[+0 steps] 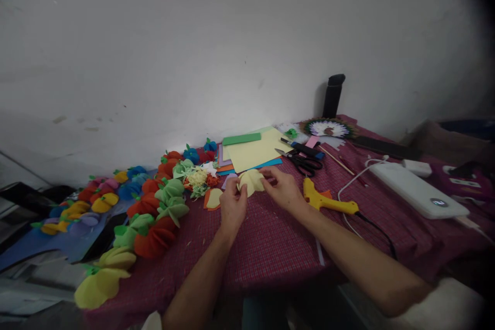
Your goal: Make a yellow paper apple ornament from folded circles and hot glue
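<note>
While both forearms reach in from the near edge of the tabletop point(270, 247), which is covered in a dark red checked cloth, the left hand point(233, 206) and the right hand point(284, 190) meet over a pale yellow paper piece point(251, 180). Each hand pinches it: the left hand's fingers close on its left edge, the right hand's fingers hold its right edge. The piece is lifted just above the cloth, near the middle of the tabletop.

By my reading, the step in hand is shaping or folding this rounded cut-out into a petal-like segment, matching the finished paper pumpkins point(154, 237) lined up to the left. The next move would call for a steady two-handed pinch and careful alignment of the edges, since thin paper creases easily.

The piece looks wider than tall, so its long axis runs roughly left to right between the two hands, with its rounded top edge facing away toward the wall; finer folds are too small to tell.

Just beside the right wrist lies a yellow glue gun point(328, 200), nozzle pointing left, its cord trailing toward the near right. Left of the left hand sits an orange-and-yellow cut-out point(212, 199). Farther back are black-handled scissors point(305, 164), a stack of coloured paper sheets point(253, 153) and a white power bank point(417, 191). Against the wall stands a black bottle point(332, 95).
</note>
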The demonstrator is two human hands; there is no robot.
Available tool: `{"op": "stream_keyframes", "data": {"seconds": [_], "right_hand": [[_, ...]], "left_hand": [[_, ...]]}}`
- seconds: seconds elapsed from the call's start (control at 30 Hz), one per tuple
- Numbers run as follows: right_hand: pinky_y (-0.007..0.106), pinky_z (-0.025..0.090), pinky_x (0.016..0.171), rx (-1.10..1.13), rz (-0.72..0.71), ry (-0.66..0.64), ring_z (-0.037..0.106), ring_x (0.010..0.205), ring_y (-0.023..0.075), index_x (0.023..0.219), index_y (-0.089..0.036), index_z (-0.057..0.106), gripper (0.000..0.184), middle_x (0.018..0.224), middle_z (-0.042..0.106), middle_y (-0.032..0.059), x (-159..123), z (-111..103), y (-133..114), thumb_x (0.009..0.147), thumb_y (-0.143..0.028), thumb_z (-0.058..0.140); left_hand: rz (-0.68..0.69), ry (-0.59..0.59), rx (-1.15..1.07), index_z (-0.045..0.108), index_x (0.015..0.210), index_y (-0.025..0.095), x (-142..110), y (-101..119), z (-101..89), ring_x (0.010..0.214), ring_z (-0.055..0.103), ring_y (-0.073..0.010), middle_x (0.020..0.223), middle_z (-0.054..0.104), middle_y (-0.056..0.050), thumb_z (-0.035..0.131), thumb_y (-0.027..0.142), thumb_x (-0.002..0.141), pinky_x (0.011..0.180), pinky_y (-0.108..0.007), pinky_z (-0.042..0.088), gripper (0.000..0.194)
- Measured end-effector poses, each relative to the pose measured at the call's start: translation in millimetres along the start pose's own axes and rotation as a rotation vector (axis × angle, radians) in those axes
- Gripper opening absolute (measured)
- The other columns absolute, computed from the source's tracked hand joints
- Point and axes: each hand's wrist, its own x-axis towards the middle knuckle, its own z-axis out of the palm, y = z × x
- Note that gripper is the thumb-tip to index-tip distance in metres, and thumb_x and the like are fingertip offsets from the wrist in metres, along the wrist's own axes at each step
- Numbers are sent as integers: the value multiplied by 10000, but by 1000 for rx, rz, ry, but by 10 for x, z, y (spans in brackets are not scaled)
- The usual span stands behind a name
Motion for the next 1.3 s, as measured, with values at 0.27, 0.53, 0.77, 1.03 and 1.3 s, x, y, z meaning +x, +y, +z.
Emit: {"op": "stream_keyframes", "data": {"seconds": [0.27,0.53,0.77,1.03,1.3], "right_hand": [[299,511,698,158,82,46,622,815,150,967,-202,525,211,919,644,47,11,37,33,757,-179,521],[296,495,755,406,67,-145,601,899,143,1023,-204,468,264,985,628,57,-10,24,-87,766,-190,530],[297,501,738,387,47,-146,603,878,147,1024,-198,485,301,993,619,63,-11,27,-95,738,-213,576],[288,500,736,373,20,-213,595,858,145,1028,-199,494,294,1007,600,65,-18,-17,-164,742,-190,564],[267,494,671,239,-20,-179,590,783,140,1057,-198,508,383,982,603,57,-26,-76,-205,694,-244,622]], "left_hand": [[126,-122,-63,621,922,203,0,15,-9,757,571,-153,882,633,-44,419,184,801,682,-253,416,236],[12,-89,-76,620,911,171,-2,-14,-8,646,541,-128,742,623,-12,429,234,791,595,-223,389,234],[31,-92,-109,622,855,171,-9,100,-45,640,510,-122,735,612,-6,495,348,776,587,-217,366,231],[-33,-111,-160,616,833,172,-3,76,-47,589,492,-109,667,587,13,512,388,765,540,-199,350,249],[-2,-167,-409,592,864,159,3,106,-53,714,531,-137,775,608,-17,464,332,804,667,-225,404,224]]}}
